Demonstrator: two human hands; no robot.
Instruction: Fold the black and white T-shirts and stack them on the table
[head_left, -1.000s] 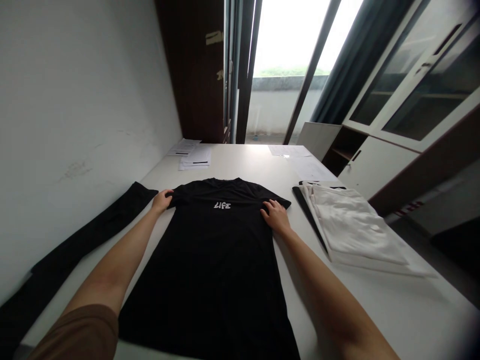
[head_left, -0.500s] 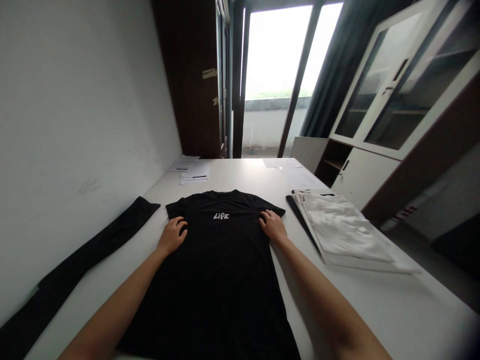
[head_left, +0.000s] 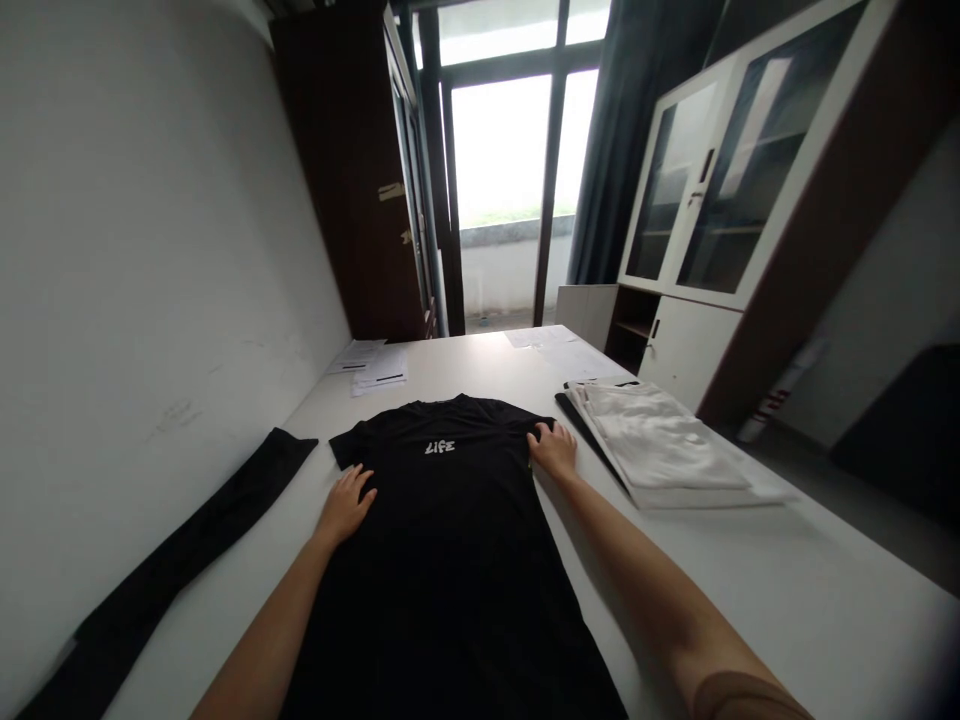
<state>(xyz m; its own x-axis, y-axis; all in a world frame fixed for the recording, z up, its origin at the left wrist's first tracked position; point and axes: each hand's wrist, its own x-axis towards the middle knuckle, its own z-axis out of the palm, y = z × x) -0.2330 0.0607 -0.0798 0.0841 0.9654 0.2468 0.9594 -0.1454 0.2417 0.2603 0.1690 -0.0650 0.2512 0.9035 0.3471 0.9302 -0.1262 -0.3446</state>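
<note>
A black T-shirt with small white lettering on its chest lies spread out on the table, collar at the far end. My left hand rests on its left edge just below the sleeve, fingers stretched and slightly apart. Over the right sleeve lies my right hand, near the sleeve's end, its fingers bent but apart on the cloth. Neither hand lifts the fabric. The shirt's lower end runs out of view at the bottom.
A long folded black cloth lies along the wall at left. On the right sits a stack of folded white cloth with black pieces under it. Papers lie at the white table's far end. Cabinets stand beyond.
The camera view has tilted up and turned a little. My right hand has shifted outward along the sleeve towards its end. My left hand stays about the same place on the shirt.
</note>
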